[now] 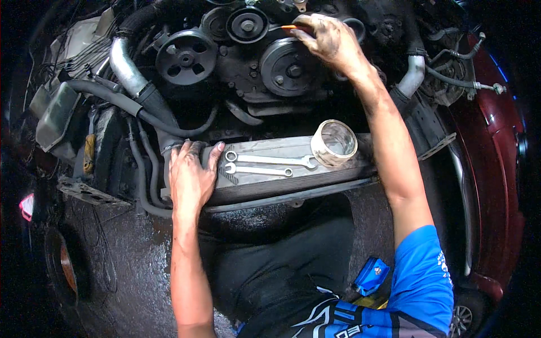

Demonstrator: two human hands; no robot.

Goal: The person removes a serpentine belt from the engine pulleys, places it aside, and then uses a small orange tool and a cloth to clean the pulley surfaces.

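The engine (239,73) fills the top, its upper edge cut off. Below it the radiator (270,147) lies crosswise. White lettering on the blue shirt (417,265) is partly lost in folds. The left hand (191,172) lies flat on the radiator's left end, thumb spread wide. The right hand (329,39) pinches an orange tool (288,26) before the engine, just right of the upper pulley (247,25); its long axis runs sideways, tip leftward, the rest hidden by fingers. A cream tub (319,145) and two wrenches (265,160) rest on the radiator.
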